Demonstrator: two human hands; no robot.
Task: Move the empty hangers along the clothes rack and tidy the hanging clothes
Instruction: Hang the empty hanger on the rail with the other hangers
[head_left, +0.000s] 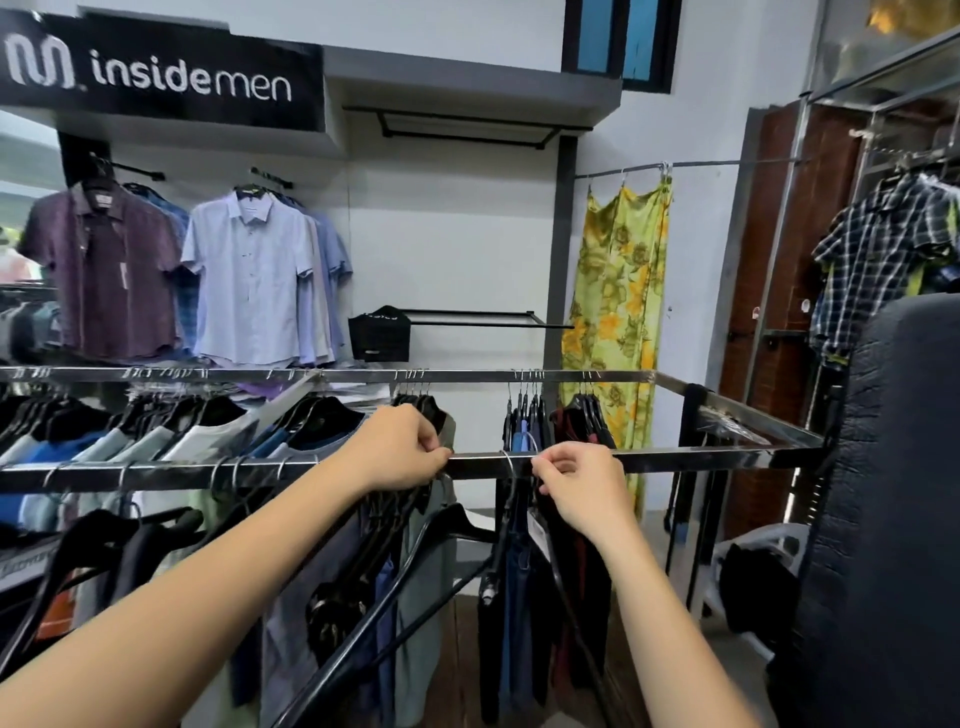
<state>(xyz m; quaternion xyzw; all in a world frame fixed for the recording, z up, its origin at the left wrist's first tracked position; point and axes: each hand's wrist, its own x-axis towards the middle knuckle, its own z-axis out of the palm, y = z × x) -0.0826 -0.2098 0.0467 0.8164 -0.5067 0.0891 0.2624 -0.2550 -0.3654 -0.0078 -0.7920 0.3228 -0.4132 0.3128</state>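
My left hand (400, 449) is curled shut around a bunch of hanger hooks (441, 470) on the near rail (675, 460). My right hand (576, 480) pinches the hook of one hanger (511, 460) just beside it. An empty black hanger (415, 566) dangles tilted below. If I slide the bunch fast, I think it could snag the shirts (421, 571) or drop off.
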